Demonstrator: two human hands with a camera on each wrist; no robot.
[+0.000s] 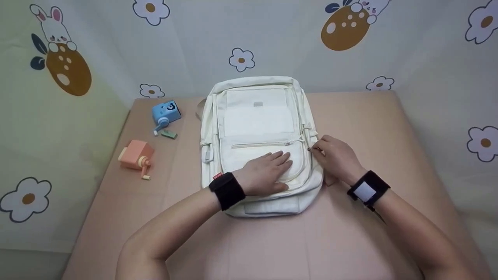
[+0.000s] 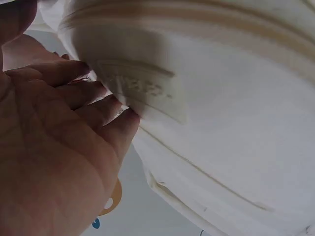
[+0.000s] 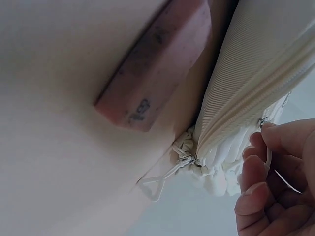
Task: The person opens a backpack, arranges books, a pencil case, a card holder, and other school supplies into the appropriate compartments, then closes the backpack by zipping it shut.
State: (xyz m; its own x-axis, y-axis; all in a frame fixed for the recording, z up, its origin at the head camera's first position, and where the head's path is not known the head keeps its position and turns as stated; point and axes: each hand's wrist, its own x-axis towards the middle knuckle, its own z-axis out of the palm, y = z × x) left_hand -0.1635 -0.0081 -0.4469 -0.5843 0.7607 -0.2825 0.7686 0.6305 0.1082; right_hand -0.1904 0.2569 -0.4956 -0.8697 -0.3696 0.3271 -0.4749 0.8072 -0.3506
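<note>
A cream backpack lies front side up on the table. My left hand rests on its lower front pocket with the fingers straight; in the left wrist view the fingertips touch the fabric near a raised label. At the bag's right side, my right hand pinches a zipper pull between thumb and forefinger, the other fingers curled. A second zipper pull, with a triangular loop, hangs loose nearby. Close beside the bag under my right hand lies a pink eraser, mostly hidden in the head view.
Left of the bag stand a blue crank pencil sharpener and an orange one. Next to the blue sharpener is a small green block. A patterned curtain borders the table at the back and sides.
</note>
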